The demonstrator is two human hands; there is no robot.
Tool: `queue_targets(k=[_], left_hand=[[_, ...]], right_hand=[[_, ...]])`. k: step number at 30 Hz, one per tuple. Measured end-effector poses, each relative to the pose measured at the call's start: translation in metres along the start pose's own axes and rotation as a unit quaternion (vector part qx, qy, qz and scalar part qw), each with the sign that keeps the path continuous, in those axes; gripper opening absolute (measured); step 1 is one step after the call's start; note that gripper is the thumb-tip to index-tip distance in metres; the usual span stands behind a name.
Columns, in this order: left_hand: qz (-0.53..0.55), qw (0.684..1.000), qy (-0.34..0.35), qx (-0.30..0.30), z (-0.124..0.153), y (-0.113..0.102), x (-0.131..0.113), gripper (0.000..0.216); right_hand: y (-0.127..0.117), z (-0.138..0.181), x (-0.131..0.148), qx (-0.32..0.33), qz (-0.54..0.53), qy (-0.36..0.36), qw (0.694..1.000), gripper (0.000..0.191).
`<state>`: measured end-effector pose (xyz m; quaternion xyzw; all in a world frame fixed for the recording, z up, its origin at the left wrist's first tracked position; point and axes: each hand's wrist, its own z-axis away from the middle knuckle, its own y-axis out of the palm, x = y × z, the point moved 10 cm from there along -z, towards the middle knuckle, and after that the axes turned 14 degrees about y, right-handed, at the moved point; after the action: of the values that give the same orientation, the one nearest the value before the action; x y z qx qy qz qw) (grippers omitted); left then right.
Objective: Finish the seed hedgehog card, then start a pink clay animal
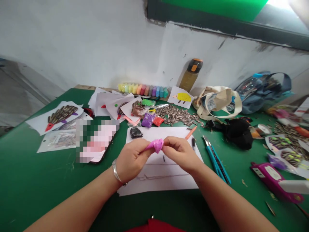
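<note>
Hands: both up front and close together. The left hand [131, 159] and right hand [180, 153] are each pinching one end of the same clay lump [156, 145], fingertips curled in tight on it.
Clay lump: pinkish-purple, kinda squished, right between the two hands. Looks lifted a bit above the sheet, not resting on it.
Under the hands: white paper sheet [159, 177] with some faint pencil lines, lying flat on the green table [36, 187].
Left wrist: silver bracelet [116, 170].
Just past the hands: small black clay blob [136, 132] on the sheet's far left corner, orange pencil [191, 132] at its far right corner.
Right of the sheet: blue utility knife [217, 161] lying beside the paper, not touching either hand.
Further back: heap of sunflower seeds [175, 115], purple packet [147, 120] just left of them, then a row of clay packs [142, 89] in rainbow colours along the wall.
Far left: seed hedgehog picture [60, 115] on white paper, well apart from the hands.
</note>
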<state>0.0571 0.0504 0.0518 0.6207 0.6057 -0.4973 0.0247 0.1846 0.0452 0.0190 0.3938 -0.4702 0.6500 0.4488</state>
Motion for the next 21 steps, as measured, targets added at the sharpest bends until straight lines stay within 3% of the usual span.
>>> queue_targets(k=[4,6,10,13,17,21], left_hand=[[-0.004,1.0,0.012,0.0,-0.001,0.0,-0.004,0.019],[-0.015,1.0,0.018,0.001,-0.002,-0.001,-0.007,0.021],[-0.021,1.0,0.012,0.014,-0.001,0.003,-0.006,0.023],[0.002,0.998,-0.03,0.052,0.001,0.012,0.005,0.027],[0.025,0.992,-0.073,0.099,0.005,0.024,0.018,0.028],[0.036,0.988,-0.066,0.133,0.004,0.03,0.015,0.029]], right_hand=[[-0.002,0.007,0.009,0.036,-0.02,-0.034,0.999,0.047],[0.002,0.012,0.015,0.041,0.014,-0.059,0.997,0.055],[0.007,0.015,0.022,-0.002,0.09,-0.093,0.992,0.035],[0.012,0.013,0.021,0.007,0.114,-0.095,0.989,0.023],[0.01,0.009,0.019,-0.001,0.138,-0.091,0.986,0.021],[0.008,0.008,0.019,-0.029,0.192,-0.099,0.976,0.02]])
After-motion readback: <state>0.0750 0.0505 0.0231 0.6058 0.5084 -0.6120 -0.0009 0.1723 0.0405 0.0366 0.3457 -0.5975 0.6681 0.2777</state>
